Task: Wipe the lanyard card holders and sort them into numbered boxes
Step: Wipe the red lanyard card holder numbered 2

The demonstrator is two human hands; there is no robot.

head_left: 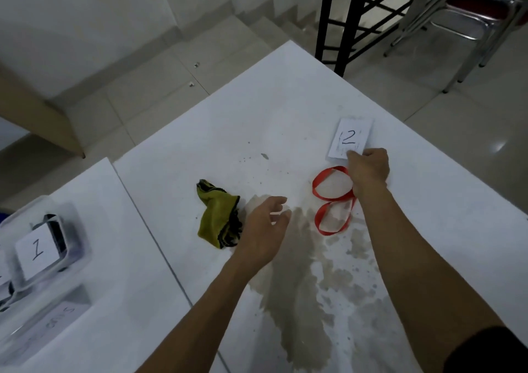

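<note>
Clear plastic box, far left: a see-through lidded box (50, 247) carries a white paper label with a handwritten "1" (36, 251); dark items show through its wall, too blurred to identify.
Second box, lower left: another clear plastic box (43, 324) sits just nearer the camera, its label unreadable.
Tables: the boxes stand on a white table (94, 258), beside a larger white table with a stained top (257, 110).
Cloth: a crumpled olive-yellow rag with dark edging (218, 218) lies on the larger table, just left of the left hand.
Left hand: the left hand (264, 230) hovers with fingers loosely spread and relaxed, holding nothing, over the edge of a grey wet patch (300, 301).
Lanyard: a red ribbon lanyard (331, 198) lies looped in a figure-eight on the table, running up under the right hand.
Right hand: the right hand (368, 170) is curled, its fingertips pinching the near edge of the card holder.
Card holder: a white rectangular card holder marked "2" (350, 138) lies flat on the table, just beyond the right hand.
</note>
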